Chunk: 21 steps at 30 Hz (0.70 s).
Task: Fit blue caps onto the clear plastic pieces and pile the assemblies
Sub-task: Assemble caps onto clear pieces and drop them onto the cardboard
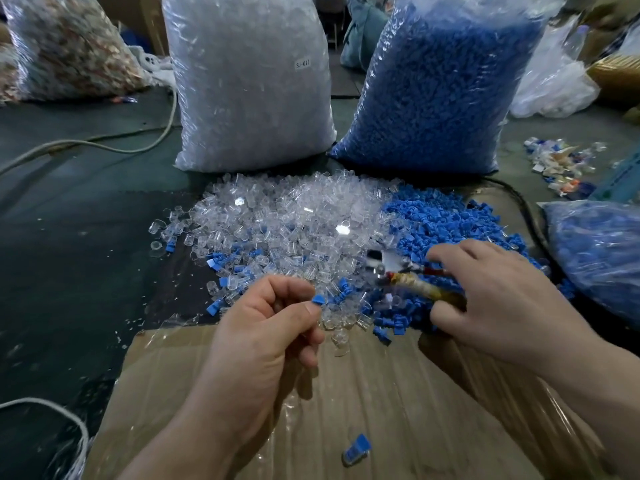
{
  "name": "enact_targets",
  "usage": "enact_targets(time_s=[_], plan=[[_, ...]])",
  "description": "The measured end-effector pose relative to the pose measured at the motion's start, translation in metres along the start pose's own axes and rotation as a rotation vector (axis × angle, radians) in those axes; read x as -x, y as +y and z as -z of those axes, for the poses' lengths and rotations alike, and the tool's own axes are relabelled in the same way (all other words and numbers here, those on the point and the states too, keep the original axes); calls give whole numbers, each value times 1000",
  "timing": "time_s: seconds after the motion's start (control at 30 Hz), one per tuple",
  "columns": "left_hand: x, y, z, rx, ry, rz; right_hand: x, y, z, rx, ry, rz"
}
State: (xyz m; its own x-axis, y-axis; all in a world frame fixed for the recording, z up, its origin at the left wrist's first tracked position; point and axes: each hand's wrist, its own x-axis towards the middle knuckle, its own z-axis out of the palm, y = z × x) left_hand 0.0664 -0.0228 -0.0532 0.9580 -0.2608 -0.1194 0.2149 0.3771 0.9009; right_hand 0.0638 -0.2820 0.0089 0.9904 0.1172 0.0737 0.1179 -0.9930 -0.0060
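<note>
The blue cap (318, 299) could slip from the fingertip pinch of my left hand (270, 327) and vanish into the clear pieces (294, 216) just ahead, since my right hand (498, 289), well apart with fingers (460, 252) spread over the blue pile (450, 220), isn't steadying it; whether it grips anything I cannot tell.

Dim, bluish light; glare on the clear pieces (294, 216), motion blur, wide-angle bending at edges.

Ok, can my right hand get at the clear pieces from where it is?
Probably yes. The right hand sits over the blue caps, beside the clear pieces, with nothing standing between. A blurred yellowish thing lies under its palm; if it is holding that, picking may be awkward.
</note>
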Motion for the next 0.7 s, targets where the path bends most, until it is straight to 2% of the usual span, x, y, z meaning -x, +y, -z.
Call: enact_targets(time_s=[0.13, 0.23, 0.33, 0.7], plan=[[0, -2, 0, -2, -14, -12, 12, -15, 15, -259, 178, -2], [0, -1, -1, -23, 2, -39, 19, -36, 24, -223, 67, 141], [0, 1, -1, -59, 20, -95, 24, -46, 20, -150, -60, 201], [6, 9, -8, -112, -18, -178, 31, -42, 11, -193, -59, 210]])
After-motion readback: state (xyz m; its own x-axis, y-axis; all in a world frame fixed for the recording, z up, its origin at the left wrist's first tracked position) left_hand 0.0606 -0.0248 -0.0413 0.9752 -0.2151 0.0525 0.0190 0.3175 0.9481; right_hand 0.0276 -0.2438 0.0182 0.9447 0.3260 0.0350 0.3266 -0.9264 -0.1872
